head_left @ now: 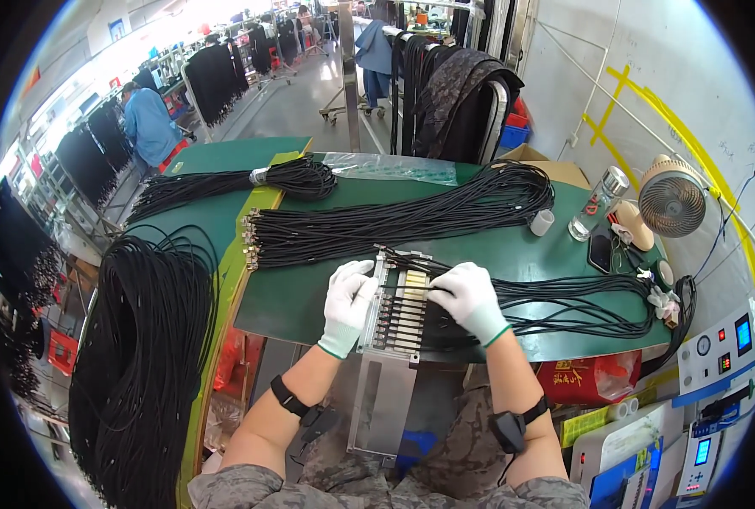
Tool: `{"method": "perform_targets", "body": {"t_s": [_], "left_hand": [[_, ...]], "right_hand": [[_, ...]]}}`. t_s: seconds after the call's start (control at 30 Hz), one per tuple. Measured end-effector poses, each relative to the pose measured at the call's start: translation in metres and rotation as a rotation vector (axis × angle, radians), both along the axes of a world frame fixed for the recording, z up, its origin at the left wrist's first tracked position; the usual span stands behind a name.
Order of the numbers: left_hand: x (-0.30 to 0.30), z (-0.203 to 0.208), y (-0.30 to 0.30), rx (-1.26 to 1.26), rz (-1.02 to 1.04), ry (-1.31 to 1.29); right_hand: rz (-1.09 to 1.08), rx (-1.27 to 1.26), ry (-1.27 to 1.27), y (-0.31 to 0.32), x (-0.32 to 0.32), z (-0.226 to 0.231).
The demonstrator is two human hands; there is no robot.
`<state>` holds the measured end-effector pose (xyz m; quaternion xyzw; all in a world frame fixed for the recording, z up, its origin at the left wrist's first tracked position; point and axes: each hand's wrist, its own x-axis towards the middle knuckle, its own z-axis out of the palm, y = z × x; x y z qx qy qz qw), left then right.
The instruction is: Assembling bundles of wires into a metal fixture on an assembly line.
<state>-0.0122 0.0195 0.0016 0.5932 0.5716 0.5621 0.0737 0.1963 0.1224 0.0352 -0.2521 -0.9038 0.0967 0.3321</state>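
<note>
A metal fixture [372, 332] with a row of slots lies at the table's front edge, and several black cables sit side by side in it with their metal ends on the left. My right hand [469, 301], in a white glove, pinches a black cable [408, 288] over the fixture's right side. My left hand [348, 304], also gloved, is at the fixture's left edge with its fingers curled near that cable's end; whatever lies between them is hidden. From the fixture the loose cable lengths [564, 293] run right under and past my right hand.
A thick bundle of black cables [394, 216] lies behind the fixture on the green table [280, 301]. A tied bundle [225, 184] is farther back. More cables [144, 331] hang at the left. A bottle [596, 204], phone [600, 251] and fan [672, 199] stand right.
</note>
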Motion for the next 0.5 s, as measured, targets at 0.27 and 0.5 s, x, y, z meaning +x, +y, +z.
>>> {"method": "perform_targets", "body": {"t_s": [0.27,0.5], "left_hand": [[-0.004,-0.005,0.003,-0.080,-0.017,-0.035],[0.001,-0.003,-0.001,-0.064,0.032,-0.033]], "right_hand": [[0.102,-0.073,0.046,-0.002,0.003,-0.002],[0.063,-0.022,0.072,-0.009,0.002,-0.001]]}}
